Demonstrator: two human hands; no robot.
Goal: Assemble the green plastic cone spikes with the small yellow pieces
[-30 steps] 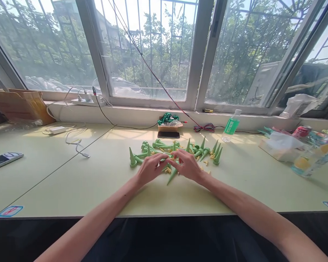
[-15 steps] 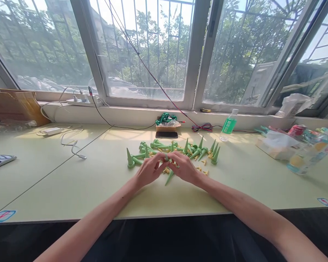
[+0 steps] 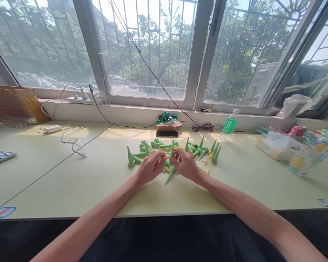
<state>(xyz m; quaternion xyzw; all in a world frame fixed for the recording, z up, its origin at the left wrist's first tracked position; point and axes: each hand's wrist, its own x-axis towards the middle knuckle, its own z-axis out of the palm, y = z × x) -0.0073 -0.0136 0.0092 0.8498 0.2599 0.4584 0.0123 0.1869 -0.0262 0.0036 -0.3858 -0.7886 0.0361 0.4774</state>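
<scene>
My left hand [image 3: 152, 166] is closed, its fingers curled at a small green plastic part [image 3: 168, 160] that the fingertips partly hide. Just to the right, my right hand [image 3: 186, 165] has its thumb and fingers a little apart, close to that same part. Beyond and around both hands lie several green cone-shaped plastic spikes [image 3: 130, 158], some standing upright on their round bases, others on their sides. One spike [image 3: 170, 176] points toward me below the fingertips. Small yellow plastic fittings [image 3: 206, 172] are scattered among them.
Behind the pile are a black phone [image 3: 167, 134], a small box [image 3: 168, 127] and coiled cable [image 3: 202, 127]. A green-labelled bottle [image 3: 230, 123] stands right of them. Farther right are a tissue box [image 3: 276, 145] and a large bottle [image 3: 311, 156]. White cables [image 3: 73, 145] lie at left.
My hands were together at the small green part; now a gap shows between them. My right hand's fingers have loosened and spread slightly. The pile looks unchanged.
</scene>
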